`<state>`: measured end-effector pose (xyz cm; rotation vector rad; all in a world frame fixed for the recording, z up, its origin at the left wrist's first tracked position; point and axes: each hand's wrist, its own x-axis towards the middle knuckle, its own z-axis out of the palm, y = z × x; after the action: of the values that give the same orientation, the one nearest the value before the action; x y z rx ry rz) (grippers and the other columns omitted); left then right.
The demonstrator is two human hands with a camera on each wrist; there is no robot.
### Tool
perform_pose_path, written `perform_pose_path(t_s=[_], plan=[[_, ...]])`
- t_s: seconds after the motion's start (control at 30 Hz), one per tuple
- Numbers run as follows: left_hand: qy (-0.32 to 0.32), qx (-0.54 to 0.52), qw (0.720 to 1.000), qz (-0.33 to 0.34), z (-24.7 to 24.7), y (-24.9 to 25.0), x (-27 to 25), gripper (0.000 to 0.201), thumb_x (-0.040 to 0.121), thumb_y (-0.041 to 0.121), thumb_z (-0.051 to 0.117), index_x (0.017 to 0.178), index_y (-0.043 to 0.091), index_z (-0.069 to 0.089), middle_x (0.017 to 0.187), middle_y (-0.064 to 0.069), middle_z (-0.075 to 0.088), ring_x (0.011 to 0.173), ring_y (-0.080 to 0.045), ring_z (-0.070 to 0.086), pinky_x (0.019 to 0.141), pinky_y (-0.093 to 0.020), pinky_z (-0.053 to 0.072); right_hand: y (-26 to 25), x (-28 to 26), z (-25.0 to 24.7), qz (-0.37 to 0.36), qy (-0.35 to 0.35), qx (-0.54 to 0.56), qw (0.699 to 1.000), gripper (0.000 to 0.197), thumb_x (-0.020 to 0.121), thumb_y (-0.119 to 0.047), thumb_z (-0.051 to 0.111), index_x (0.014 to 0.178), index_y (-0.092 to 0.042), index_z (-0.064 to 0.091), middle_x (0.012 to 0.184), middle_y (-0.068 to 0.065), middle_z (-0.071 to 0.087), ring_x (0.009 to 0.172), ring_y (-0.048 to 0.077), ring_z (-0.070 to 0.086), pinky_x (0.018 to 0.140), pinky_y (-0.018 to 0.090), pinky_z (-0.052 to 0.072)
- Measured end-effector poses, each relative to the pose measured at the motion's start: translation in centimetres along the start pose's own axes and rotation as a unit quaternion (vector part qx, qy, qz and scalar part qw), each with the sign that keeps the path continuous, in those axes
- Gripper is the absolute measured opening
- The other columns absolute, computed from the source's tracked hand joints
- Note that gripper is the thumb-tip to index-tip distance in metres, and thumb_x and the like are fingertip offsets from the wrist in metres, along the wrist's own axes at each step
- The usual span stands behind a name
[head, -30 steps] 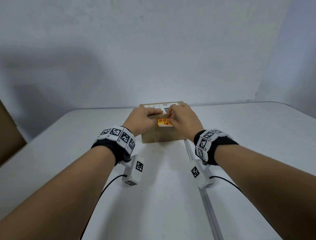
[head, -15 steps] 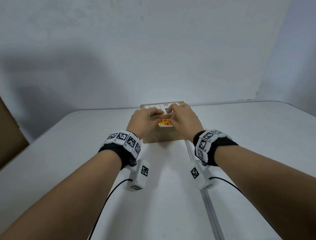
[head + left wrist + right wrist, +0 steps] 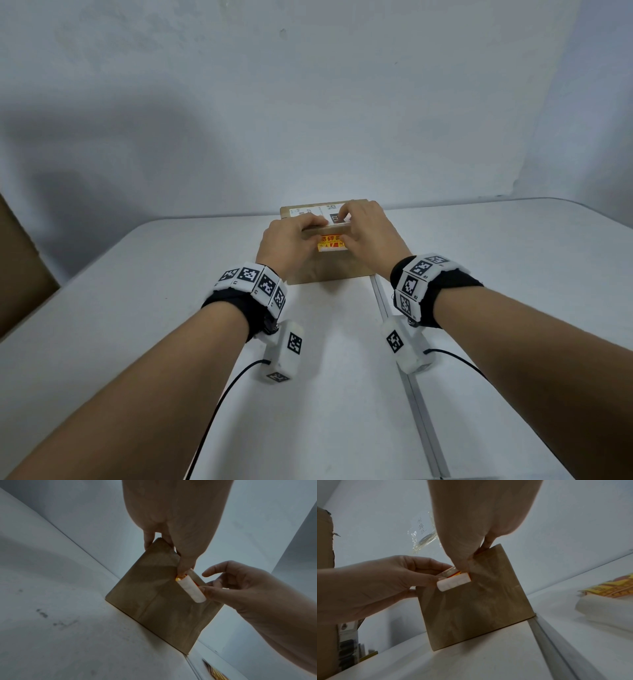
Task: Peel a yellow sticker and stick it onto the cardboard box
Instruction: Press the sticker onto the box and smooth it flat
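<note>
The cardboard box (image 3: 325, 270) stands at the desk's (image 3: 137, 342) far edge. Both thumbs press the yellow sticker (image 3: 330, 242) onto its front; the wrist views show a white curl (image 3: 191, 590), likely backing, beside the right hand (image 3: 368, 229). The left hand (image 3: 286, 245) grips the box's top edge.

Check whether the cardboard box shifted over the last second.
No. In the head view the cardboard box keeps its near right corner at the far end of the table seam, as before.

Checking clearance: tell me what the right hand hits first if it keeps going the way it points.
The right hand already touches the cardboard box, so it meets that first; beyond it, probably the wall.
</note>
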<state>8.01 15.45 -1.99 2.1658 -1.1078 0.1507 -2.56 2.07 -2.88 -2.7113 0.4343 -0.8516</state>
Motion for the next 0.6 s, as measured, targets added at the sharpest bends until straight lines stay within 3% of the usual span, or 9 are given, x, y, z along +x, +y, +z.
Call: perform_pose_path(t_s=[0.1,0.2,0.3,0.5,0.6], plan=[[0.000,-0.002,1.000,-0.005,0.0,0.0,0.0,0.032,0.083,0.023,0.060,0.112,0.037,0.066,0.116,0.009,0.070,0.112,-0.016,0.060,0.098,-0.030,0.046,0.6,-0.1,-0.3,0.004,0.001,-0.015,1.000,0.036,0.082,-0.013,0.061,0.116,-0.011,0.052,0.117,0.006,0.052,0.114,0.024,0.042,0.081,0.015,0.024],[-0.002,-0.004,1.000,-0.006,0.0,0.1,0.0,0.032,0.084,0.023,0.060,0.112,0.037,0.067,0.116,0.010,0.070,0.112,-0.015,0.060,0.098,-0.027,0.045,0.4,-0.1,-0.3,0.005,-0.006,-0.022,1.000,0.051,0.077,-0.023,0.070,0.123,-0.012,0.050,0.123,0.008,0.047,0.117,0.027,0.039,0.095,0.026,0.034],[-0.003,-0.003,1.000,-0.011,-0.1,0.1,-0.1,0.031,0.084,0.025,0.060,0.112,0.037,0.067,0.117,0.009,0.070,0.113,-0.015,0.060,0.098,-0.027,0.045,0.0,0.4,0.1,0.013,-0.014,-0.034,0.999,0.061,0.075,-0.033,0.073,0.128,-0.012,0.049,0.130,0.006,0.047,0.123,0.026,0.037,0.103,0.028,0.032],[-0.010,-0.011,1.000,-0.007,-0.2,0.0,-0.1,0.031,0.085,0.024,0.060,0.113,0.037,0.066,0.118,0.009,0.069,0.114,-0.015,0.059,0.099,-0.029,0.045,0.7,1.0,-0.6,0.048,-0.036,0.005,0.998,0.049,0.078,-0.036,0.070,0.122,-0.018,0.059,0.125,0.002,0.058,0.123,0.020,0.045,0.094,0.024,0.034],[-0.010,-0.012,1.000,-0.008,-0.2,0.0,-0.1,0.031,0.085,0.025,0.060,0.113,0.037,0.066,0.119,0.008,0.069,0.114,-0.015,0.059,0.098,-0.026,0.045,1.1,1.0,-0.9,0.070,-0.036,0.037,0.996,0.046,0.079,-0.037,0.070,0.122,-0.023,0.062,0.121,0.001,0.061,0.118,0.018,0.051,0.095,0.029,0.040]])
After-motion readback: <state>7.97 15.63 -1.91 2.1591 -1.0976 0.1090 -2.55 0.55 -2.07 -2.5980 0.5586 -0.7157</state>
